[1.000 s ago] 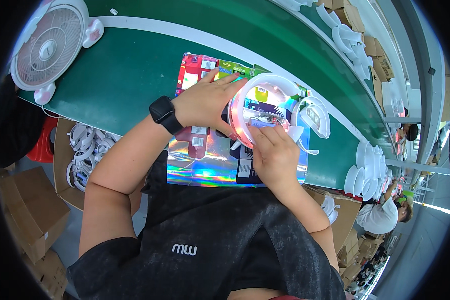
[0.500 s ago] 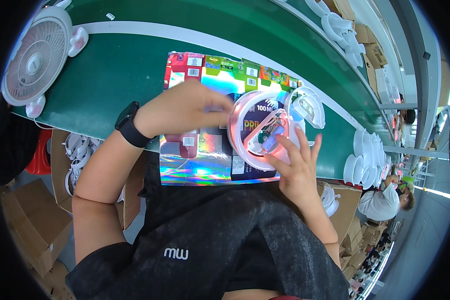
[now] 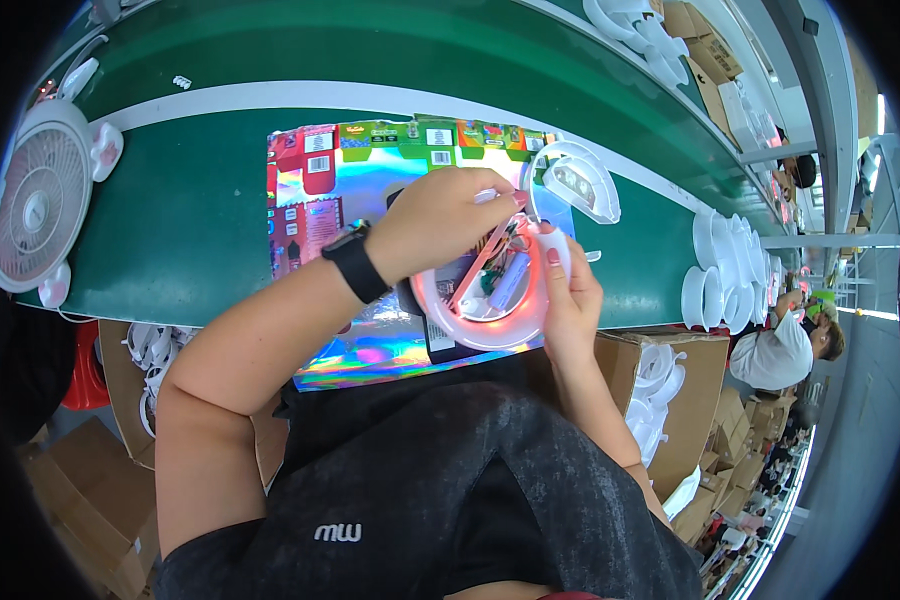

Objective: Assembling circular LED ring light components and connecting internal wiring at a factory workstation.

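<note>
A white ring-shaped lamp housing (image 3: 475, 335) glows pinkish red in front of me, over a sheet of printed shiny cardboard (image 3: 370, 350). Inside its opening lie a blue cylindrical battery (image 3: 510, 281) and thin wires. My right hand (image 3: 573, 305) is closed round the ring's right side, thumb on top. Over the ring's upper edge reaches my left hand (image 3: 450, 218), its thumb and fingers pinched together near the wires; what lies between the fingertips is too small to make out. A clear, half-round plastic cover (image 3: 595, 183) rests just beyond my hands.
A white fan (image 3: 40, 205) stands at the left on the green bench (image 3: 180, 220). Stacked white rings (image 3: 720, 270) are at the right. Cardboard boxes (image 3: 675, 400) of white parts flank me below the bench edge. A person (image 3: 780, 350) works farther right.
My left hand has moved from the ring's left side to its upper edge, fingers now pinched. My right hand has closed round the ring's right side. The view has shifted slightly.
</note>
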The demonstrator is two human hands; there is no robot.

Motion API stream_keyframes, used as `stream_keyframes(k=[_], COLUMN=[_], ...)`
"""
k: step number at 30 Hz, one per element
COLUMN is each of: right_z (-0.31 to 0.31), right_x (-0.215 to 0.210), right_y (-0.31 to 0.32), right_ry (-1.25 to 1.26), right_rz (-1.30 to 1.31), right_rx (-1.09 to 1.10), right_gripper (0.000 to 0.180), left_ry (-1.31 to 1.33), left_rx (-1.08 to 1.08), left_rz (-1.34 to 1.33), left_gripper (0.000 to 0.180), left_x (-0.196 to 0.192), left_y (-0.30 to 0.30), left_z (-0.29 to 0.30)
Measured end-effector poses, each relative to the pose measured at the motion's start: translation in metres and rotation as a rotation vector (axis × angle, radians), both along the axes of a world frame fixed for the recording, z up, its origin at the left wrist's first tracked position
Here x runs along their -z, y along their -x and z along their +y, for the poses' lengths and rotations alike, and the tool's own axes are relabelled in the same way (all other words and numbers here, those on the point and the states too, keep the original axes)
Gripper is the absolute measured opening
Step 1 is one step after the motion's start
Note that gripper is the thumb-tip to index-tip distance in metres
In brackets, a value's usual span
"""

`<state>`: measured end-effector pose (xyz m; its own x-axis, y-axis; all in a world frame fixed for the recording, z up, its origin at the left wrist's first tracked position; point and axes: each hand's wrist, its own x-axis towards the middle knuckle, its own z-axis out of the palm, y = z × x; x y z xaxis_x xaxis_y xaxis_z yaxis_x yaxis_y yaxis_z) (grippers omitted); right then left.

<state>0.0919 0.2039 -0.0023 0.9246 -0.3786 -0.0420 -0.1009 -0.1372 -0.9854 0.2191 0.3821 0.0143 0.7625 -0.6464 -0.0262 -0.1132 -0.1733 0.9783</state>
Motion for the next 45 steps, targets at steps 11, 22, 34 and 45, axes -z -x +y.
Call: stream_keyframes(k=[11, 22, 34, 45], right_z=[0.010, 0.005, -0.001, -0.006], right_x=[-0.002, -0.004, 0.000, 0.004], right_y=[0.009, 0.017, 0.015, 0.005], right_ry=[0.485, 0.710, 0.748, 0.804], right_rz=[-0.091, -0.054, -0.017, -0.107], right_rx=[-0.059, -0.063, -0.200, -0.220], right_gripper=[0.024, 0.025, 0.050, 0.044], left_ry=[0.166, 0.019, -0.250, -0.591], left_rx=[-0.106, -0.111, -0.018, 0.111], left_rz=[0.263, 0.153, -0.138, -0.756], left_gripper=[0.027, 0.031, 0.025, 0.047], left_x=[0.026, 0.021, 0.009, 0.011], left_y=[0.001, 0.004, 0.010, 0.012], left_z=[0.002, 0.015, 0.016, 0.009])
